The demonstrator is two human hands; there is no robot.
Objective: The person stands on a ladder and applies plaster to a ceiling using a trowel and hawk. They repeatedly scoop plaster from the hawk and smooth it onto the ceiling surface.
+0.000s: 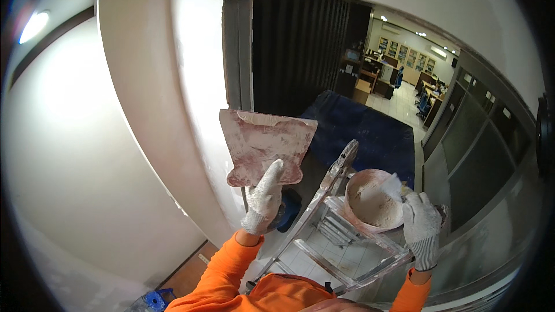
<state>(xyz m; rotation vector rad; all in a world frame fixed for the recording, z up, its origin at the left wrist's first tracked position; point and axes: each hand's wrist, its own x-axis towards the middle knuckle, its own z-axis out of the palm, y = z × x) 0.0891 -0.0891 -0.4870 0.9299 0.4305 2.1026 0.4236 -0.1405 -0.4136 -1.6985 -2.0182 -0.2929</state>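
A wide, putty-smeared spreader (pixel 266 138) with some pale paste along its top edge is in my left hand (pixel 263 202), gloved and closed on it. My right hand (pixel 421 225), also gloved, is closed on a small scraper (pixel 393 188) with a whitish blade, held over the right side of a round bowl (pixel 370 208) of pale putty. The bowl rests near the top of a paint-spattered metal stepladder (pixel 326 274).
White walls (pixel 69 138) stand at the left and around a dark doorway (pixel 295 52). A blue sheet (pixel 358 133) lies below. An office with desks (pixel 433 98) shows beyond; glass panels (pixel 480 167) are at right. A blue object (pixel 153 300) sits lower left.
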